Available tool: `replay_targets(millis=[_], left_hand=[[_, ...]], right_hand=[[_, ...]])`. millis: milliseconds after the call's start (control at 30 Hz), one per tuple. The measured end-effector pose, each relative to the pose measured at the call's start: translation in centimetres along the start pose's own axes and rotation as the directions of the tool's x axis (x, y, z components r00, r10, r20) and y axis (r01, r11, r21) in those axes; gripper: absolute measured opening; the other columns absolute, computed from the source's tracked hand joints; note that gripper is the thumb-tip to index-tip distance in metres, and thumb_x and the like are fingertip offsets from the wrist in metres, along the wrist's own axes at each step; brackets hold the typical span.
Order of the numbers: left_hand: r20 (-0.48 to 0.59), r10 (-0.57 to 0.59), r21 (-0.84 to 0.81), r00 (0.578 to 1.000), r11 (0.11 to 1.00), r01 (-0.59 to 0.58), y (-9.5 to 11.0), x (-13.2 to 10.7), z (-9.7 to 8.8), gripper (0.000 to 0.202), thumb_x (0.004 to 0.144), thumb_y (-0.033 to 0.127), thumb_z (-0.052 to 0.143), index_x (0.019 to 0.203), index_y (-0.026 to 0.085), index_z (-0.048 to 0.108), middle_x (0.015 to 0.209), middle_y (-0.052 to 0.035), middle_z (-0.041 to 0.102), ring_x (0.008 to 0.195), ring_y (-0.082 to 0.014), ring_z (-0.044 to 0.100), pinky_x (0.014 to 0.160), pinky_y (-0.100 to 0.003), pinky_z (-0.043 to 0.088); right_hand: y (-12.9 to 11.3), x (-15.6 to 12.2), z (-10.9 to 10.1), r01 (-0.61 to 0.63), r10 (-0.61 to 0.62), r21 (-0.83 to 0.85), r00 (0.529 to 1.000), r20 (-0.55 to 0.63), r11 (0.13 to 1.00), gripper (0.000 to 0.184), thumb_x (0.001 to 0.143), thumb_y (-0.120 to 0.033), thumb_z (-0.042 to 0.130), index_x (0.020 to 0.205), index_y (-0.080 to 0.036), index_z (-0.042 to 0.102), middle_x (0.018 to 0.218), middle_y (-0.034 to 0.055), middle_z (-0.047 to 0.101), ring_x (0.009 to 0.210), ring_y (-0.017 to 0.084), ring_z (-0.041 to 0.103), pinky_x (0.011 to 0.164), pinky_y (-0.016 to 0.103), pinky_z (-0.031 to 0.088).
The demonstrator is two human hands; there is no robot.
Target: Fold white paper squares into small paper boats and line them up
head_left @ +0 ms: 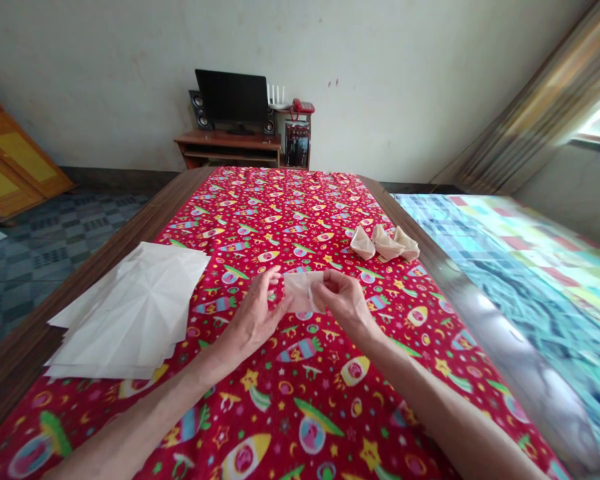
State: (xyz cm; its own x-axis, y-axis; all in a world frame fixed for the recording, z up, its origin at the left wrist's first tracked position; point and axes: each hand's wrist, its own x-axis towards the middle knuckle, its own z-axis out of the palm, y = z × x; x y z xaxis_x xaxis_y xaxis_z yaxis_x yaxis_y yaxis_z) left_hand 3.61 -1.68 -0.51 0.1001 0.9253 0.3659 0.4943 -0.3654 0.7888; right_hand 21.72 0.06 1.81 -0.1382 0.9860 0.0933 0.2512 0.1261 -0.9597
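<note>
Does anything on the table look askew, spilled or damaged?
Only the stack of creased white paper sheets, left of the left hand: its edges fan out unevenly, not squared. No spill shows on the red rocket-print cloth, nor obvious tears in the small folded white paper held.

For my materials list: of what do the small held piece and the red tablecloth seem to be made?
Held piece: probably thin paper, matte, slightly translucent, with fold creases. Red tablecloth: likely printed fabric, matte, showing no glare; fibre unclear.
</note>
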Motion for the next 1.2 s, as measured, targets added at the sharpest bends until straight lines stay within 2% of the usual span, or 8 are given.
replay_targets(millis=[100, 200, 367, 533, 600, 700, 933, 1200], left_hand=[[0.176, -0.117, -0.141, 0.977, 0.98, 0.143, -0.3, -0.1, 0.0, 0.048, 0.086, 0.036, 0.052, 0.128, 0.017, 0.04, 0.099, -0.0083, 0.063, 0.086, -0.0189, 0.063, 0.074, -0.03, 0.052], [0.202, -0.121, -0.163, 0.972, 0.974, 0.155, -0.2, 0.1, -0.3, 0.047, 0.085, 0.03, 0.052, 0.128, 0.016, 0.042, 0.083, -0.0033, 0.065, 0.075, -0.0163, 0.063, 0.067, -0.026, 0.049], [0.259, -0.066, 0.044, 0.964, 0.997, 0.057, -0.3, 0.2, -0.6, 0.043, 0.085, 0.02, 0.05, 0.127, 0.018, 0.044, 0.069, 0.0033, 0.058, 0.061, -0.0116, 0.055, 0.061, -0.022, 0.045], [0.247, 0.078, 0.272, 0.966, 0.951, -0.147, -1.0, -0.2, -0.3, 0.051, 0.083, 0.015, 0.052, 0.132, 0.024, 0.041, 0.093, -0.0029, 0.06, 0.088, -0.0184, 0.059, 0.081, -0.032, 0.048], [0.225, 0.159, 0.34, 0.961, 0.912, -0.23, -0.9, -0.4, -0.4, 0.051, 0.083, 0.014, 0.055, 0.131, 0.024, 0.042, 0.106, -0.0061, 0.054, 0.103, -0.0224, 0.053, 0.091, -0.038, 0.045], [0.298, 0.199, 0.322, 0.934, 0.9, -0.294, -0.6, -0.6, -0.7, 0.028, 0.085, 0.011, 0.051, 0.11, 0.023, 0.057, 0.107, -0.0052, 0.05, 0.104, -0.0204, 0.05, 0.092, -0.035, 0.044], [0.37, 0.166, 0.22, 0.914, 0.941, -0.259, -0.8, -0.4, -0.4, 0.014, 0.081, 0.015, 0.06, 0.093, 0.019, 0.057, 0.101, -0.0041, 0.051, 0.098, -0.0186, 0.052, 0.087, -0.032, 0.044], [0.277, 0.083, 0.332, 0.957, 0.926, -0.177, -0.6, -0.4, 0.7, 0.021, 0.076, 0.024, 0.068, 0.085, 0.02, 0.049, 0.09, -0.0019, 0.051, 0.087, -0.0194, 0.051, 0.077, -0.033, 0.044]], right_hand=[[0.6, 0.1, 0.0, -0.104, 0.099, 0.144, 0.994, 0.039, 0.984, 0.023, 0.074, -0.039, 0.057, 0.076, -0.015, 0.06, 0.063, -0.0018, 0.058, 0.054, 0.01, 0.049, 0.049, 0.021, 0.036], [1.6, -0.1, 0.2, -0.111, 0.108, 0.047, 0.992, 0.067, 0.993, 0.023, 0.075, -0.038, 0.056, 0.066, -0.016, 0.056, 0.055, -0.0039, 0.051, 0.049, 0.009, 0.044, 0.046, 0.02, 0.033], [2.6, -0.5, -0.4, 0.181, -0.174, -0.335, 0.983, 0.052, 0.925, 0.015, 0.077, -0.024, 0.059, 0.091, -0.019, 0.059, 0.073, -0.0008, 0.06, 0.067, 0.013, 0.055, 0.062, 0.024, 0.043], [2.8, -0.8, -1.0, 0.484, -0.408, -0.537, 0.874, 0.262, 0.691, 0.007, 0.087, -0.021, 0.054, 0.088, -0.02, 0.06, 0.092, 0.0048, 0.059, 0.085, 0.016, 0.056, 0.075, 0.027, 0.046], [3.1, -0.8, -1.0, 0.544, -0.442, -0.536, 0.839, 0.318, 0.645, 0.012, 0.09, -0.023, 0.051, 0.086, -0.021, 0.062, 0.097, 0.0054, 0.06, 0.089, 0.016, 0.056, 0.078, 0.027, 0.046], [3.6, -0.7, -1.0, 0.571, -0.466, -0.513, 0.82, 0.331, 0.641, 0.015, 0.091, -0.024, 0.05, 0.088, -0.021, 0.064, 0.101, 0.0058, 0.06, 0.092, 0.016, 0.056, 0.08, 0.028, 0.046], [4.2, -0.9, -1.4, 0.612, -0.493, -0.476, 0.791, 0.362, 0.632, 0.017, 0.092, -0.022, 0.047, 0.092, -0.02, 0.064, 0.107, 0.0077, 0.059, 0.093, 0.017, 0.056, 0.079, 0.03, 0.048], [3.5, -1.3, -1.6, 0.604, -0.443, -0.508, 0.797, 0.411, 0.614, 0.021, 0.093, -0.022, 0.045, 0.103, -0.021, 0.063, 0.11, 0.0084, 0.057, 0.096, 0.018, 0.054, 0.081, 0.032, 0.049]])
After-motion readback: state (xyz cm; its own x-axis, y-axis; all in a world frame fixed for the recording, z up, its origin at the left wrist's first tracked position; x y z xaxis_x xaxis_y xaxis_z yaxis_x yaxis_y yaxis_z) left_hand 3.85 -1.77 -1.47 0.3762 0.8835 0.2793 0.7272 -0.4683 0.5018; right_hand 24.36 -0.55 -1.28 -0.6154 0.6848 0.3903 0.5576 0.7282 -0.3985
